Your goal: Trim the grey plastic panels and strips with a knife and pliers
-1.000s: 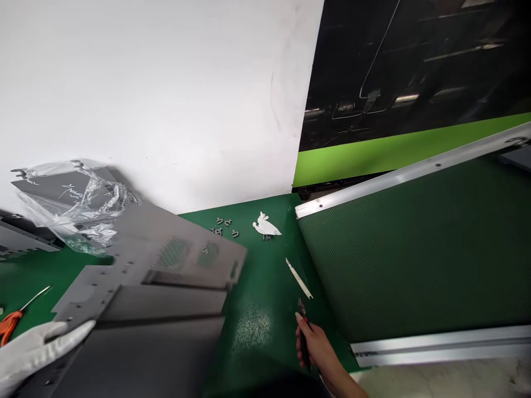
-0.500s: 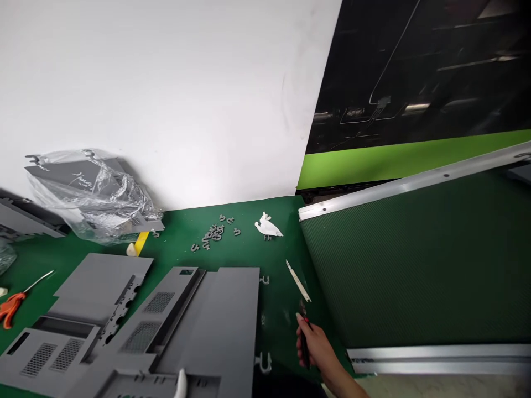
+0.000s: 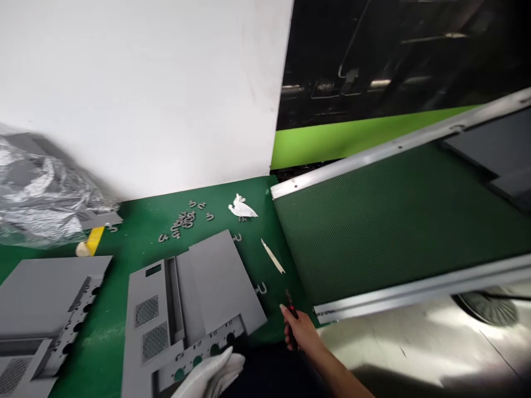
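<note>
My right hand [image 3: 302, 333], bare, is closed round black-and-red nippers [image 3: 292, 319], which point away from me over the table's right side. In a white glove, my left hand [image 3: 213, 376] is at the near edge of a grey plastic panel [image 3: 219, 282], its fingers bent against that edge; part of the grip is hidden. The panel lies at an angle and has mesh vents and a row of round holes. Two hook-shaped pieces, one a grey hook [image 3: 261, 288], stand at its right edge. A pale-handled craft knife [image 3: 272, 256] rests just beyond the nippers.
Loose grey hooks [image 3: 182, 219] lie in a pile near the wall, left of a crumpled white glove [image 3: 242, 207]. A second grey panel [image 3: 50, 298] is at left, below a plastic-wrapped part [image 3: 45, 188]. A green conveyor belt [image 3: 373, 221] with metal rails borders the table at right.
The near panel has turned, and its right edge now slants. My gloved left hand has come further into view at its near edge. The view has shifted right; the right hand keeps the nippers.
</note>
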A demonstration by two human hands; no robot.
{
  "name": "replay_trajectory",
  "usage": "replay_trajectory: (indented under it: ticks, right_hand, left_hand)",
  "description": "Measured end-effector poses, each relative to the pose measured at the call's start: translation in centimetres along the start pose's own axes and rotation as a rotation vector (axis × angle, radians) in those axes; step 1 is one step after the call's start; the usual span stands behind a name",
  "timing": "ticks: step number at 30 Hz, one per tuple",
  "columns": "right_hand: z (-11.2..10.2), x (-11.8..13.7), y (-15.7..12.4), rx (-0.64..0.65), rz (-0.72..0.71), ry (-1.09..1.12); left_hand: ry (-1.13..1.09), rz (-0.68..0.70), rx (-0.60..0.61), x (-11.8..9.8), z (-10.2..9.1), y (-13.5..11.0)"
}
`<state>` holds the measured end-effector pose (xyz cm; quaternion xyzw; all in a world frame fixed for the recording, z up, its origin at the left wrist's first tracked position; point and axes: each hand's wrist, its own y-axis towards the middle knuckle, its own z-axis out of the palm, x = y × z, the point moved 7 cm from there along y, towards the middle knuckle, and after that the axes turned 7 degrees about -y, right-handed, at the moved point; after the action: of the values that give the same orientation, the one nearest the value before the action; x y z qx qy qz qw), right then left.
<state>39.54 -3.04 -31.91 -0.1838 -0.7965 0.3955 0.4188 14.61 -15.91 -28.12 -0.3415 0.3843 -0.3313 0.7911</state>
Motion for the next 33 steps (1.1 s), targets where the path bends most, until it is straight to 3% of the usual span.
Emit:
replay_trajectory:
  ticks: [3,5,7,9,12,15,22,33]
  right_hand:
    - [-0.4,-0.8,-0.9,-0.019,-0.013,-0.109]
    - [-0.7,-0.4,-1.2,-0.056,-0.059,-0.201]
    - [-0.8,0.5,-1.4,-0.096,-0.117,-0.306]
    - [-0.5,1.7,-1.4,-0.113,-0.157,-0.407]
    - [0.4,3.5,-1.1,-0.116,-0.186,-0.528]
    - [1.1,4.9,-0.6,-0.121,-0.211,-0.604]
    - [1.9,6.2,0.4,-0.095,-0.236,-0.652]
    - [2.0,6.0,0.4,-0.087,-0.219,-0.673]
  left_hand:
    - [0.546,0.070,0.020,-4.3,2.3,2.2]
    - [0.944,0.314,-0.134,-9.8,4.1,4.2]
    - [1.172,0.647,-0.253,-15.2,7.1,6.2]
    - [1.419,0.764,-0.206,-18.0,10.4,9.0]
    - [1.805,0.606,0.055,-17.9,13.4,13.6]
    - [2.011,0.390,0.180,-17.1,13.3,16.3]
    - [2.087,0.198,0.177,-17.5,11.7,18.7]
    - [2.024,0.172,0.103,-17.6,12.0,18.8]
